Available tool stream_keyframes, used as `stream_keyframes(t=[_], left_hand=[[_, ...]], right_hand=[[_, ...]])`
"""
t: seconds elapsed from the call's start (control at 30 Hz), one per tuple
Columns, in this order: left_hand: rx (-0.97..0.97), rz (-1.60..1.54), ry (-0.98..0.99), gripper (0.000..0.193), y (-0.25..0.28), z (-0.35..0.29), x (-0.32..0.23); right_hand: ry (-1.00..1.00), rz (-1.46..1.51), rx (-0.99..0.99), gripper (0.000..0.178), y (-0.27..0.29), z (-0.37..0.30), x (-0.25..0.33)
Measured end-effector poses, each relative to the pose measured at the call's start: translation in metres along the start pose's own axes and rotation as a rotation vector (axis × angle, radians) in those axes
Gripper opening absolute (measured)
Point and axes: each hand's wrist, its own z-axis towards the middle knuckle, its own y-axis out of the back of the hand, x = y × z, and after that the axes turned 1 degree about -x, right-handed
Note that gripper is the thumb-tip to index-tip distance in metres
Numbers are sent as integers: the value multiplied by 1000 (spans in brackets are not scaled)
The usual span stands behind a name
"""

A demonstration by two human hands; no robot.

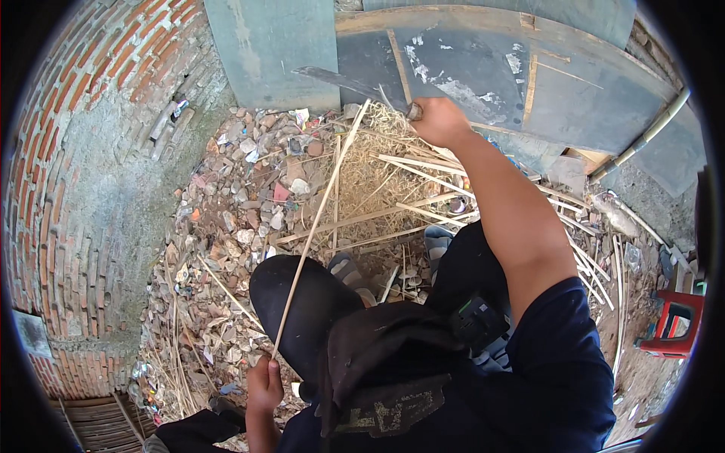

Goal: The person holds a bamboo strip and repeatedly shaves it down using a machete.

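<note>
Gripping strip in left fingers, machete in right fingers, above rubble-strewn ground beside brick wall

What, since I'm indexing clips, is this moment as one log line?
left hand: grips pale strip near one end | right hand: holds long knife | strip's far end: near knife, contact unclear | below: shavings, rubble

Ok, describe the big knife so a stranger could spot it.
Start at the grey panels along the top, then find the outstretched right hand before them. The big knife points left from that fist. Its dark, broad blade sets it apart from the pale, thin strip near it.
</note>
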Motion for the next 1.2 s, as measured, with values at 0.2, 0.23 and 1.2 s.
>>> stream_keyframes(t=[0.2, 0.23, 1.2], left_hand=[[30, -42, 11, 46, -6, 7, -9], [20, -54, -6, 46, -6, 9, -9], [-104, 73, -7, 48, -27, 16, -27]], right_hand=[[333, 20, 174, 21, 10, -20, 36], [434, -64, 225, 19, 15, -24, 48], [355, 219, 520, 23, -16, -24, 53]])
